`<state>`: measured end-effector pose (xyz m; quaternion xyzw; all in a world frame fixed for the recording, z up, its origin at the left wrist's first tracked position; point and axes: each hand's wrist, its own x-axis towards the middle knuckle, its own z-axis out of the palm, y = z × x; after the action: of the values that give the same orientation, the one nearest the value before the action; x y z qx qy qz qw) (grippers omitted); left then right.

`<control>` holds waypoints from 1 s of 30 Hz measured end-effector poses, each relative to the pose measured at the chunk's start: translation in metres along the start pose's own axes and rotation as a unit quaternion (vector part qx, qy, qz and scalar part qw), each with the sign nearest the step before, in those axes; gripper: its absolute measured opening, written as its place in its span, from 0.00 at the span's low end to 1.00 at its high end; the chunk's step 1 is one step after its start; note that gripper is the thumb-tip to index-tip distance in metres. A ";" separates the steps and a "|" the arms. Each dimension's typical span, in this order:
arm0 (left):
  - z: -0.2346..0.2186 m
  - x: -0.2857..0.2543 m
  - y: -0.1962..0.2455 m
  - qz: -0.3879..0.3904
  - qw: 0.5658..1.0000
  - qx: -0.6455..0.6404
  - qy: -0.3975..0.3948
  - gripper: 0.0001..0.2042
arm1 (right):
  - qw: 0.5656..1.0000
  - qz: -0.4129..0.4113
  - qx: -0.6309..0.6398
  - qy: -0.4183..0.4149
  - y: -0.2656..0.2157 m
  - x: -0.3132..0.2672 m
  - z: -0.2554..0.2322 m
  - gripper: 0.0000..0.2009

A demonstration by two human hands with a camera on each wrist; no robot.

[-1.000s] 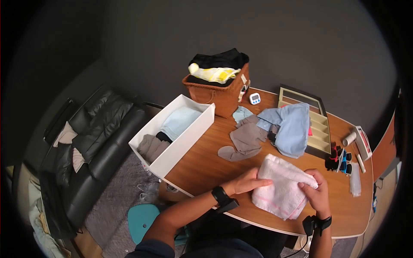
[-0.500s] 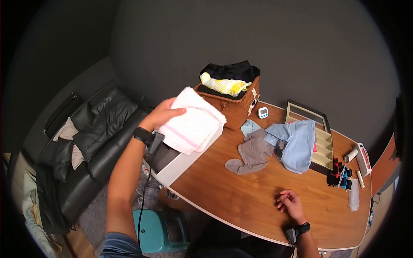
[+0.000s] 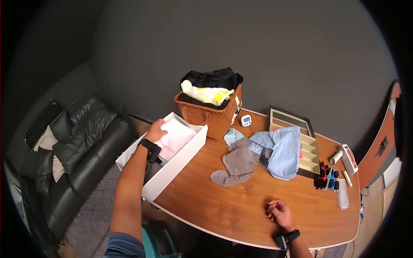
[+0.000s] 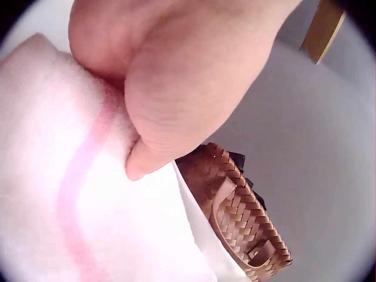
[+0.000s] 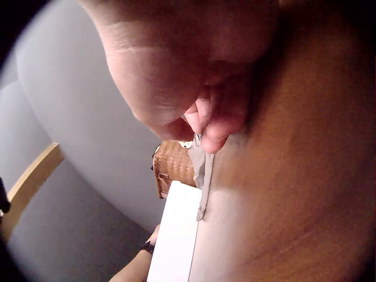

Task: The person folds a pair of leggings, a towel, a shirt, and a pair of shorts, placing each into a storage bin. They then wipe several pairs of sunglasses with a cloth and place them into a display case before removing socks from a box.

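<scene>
A folded white towel with a pink stripe lies inside the long white box at the table's left. My left hand grips the towel by its left edge. In the left wrist view the thumb rests on top of the towel; the other fingers are hidden. My right hand rests at the table's front, holding nothing, its fingers loosely curled. Beyond it lie a grey-brown garment and a light blue garment.
Behind the box stands a brown woven basket heaped with black and yellow-white clothes. A timer, a compartment case, sunglasses and a plastic sleeve are farther right. A teal stool stands below the table's front edge.
The towel left the front of the table, held by both hands at first, then by the left alone, and came down into the white box. The right hand let go and stayed over the table.
</scene>
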<state>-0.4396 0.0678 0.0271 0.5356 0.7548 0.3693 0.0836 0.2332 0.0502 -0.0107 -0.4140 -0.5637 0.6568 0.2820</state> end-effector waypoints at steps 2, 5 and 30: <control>-0.001 -0.006 0.012 -0.018 0.999 -0.032 0.001 0.22 | 1.000 0.001 -0.009 0.003 -0.002 0.000 0.001 0.08; -0.001 -0.012 0.023 0.018 0.999 0.019 0.034 0.22 | 1.000 -0.001 0.004 -0.009 -0.002 -0.001 -0.001 0.07; 0.156 -0.154 0.317 0.163 0.873 -0.243 -0.391 0.08 | 0.993 -0.030 0.091 -0.064 0.005 0.009 -0.012 0.15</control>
<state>-0.0582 0.0556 0.0791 0.7144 0.4490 0.3096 0.4384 0.2395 0.0624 -0.0176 -0.3266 -0.5306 0.7219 0.3009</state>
